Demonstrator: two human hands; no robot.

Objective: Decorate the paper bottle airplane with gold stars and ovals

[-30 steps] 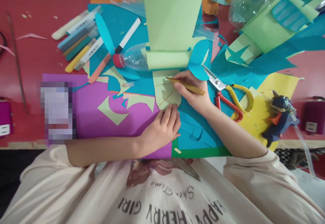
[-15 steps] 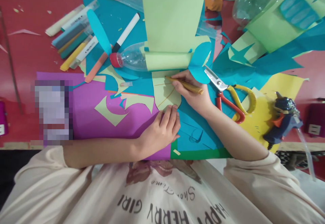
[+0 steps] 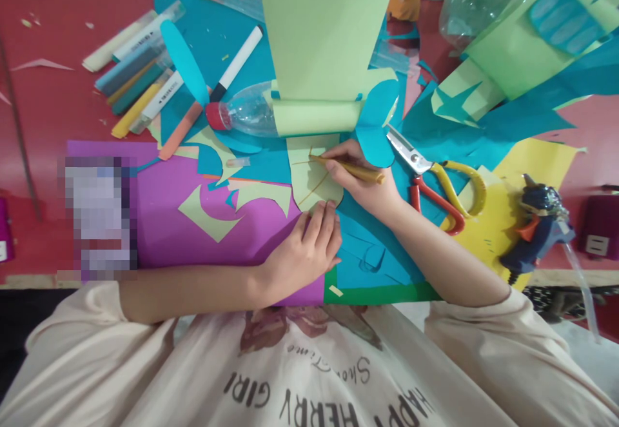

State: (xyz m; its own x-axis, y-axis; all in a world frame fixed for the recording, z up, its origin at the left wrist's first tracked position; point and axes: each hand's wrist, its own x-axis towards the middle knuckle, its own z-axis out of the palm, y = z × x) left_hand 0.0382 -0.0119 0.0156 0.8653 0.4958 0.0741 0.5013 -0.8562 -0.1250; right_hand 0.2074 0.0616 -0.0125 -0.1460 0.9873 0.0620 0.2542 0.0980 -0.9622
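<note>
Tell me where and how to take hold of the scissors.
Grip the scissors by the yellow handle and red handle, probably best from the lower right: their loops spread open toward that side, while the blades point away, up and left, toward the blue paper. The right hand would likely have to put down its pen first.

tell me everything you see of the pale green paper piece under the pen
The pale green paper piece lies flat and looks like thin card, its near end rounded and dark-edged. Brownish lines mark it: one roughly crosswise, another slanting. The left grip rests on its near edge. The pen, in the right grip, points down at it; whether the tip touches is unclear. Its far end reaches the wrapped bottle; any part beneath is hidden.
</note>
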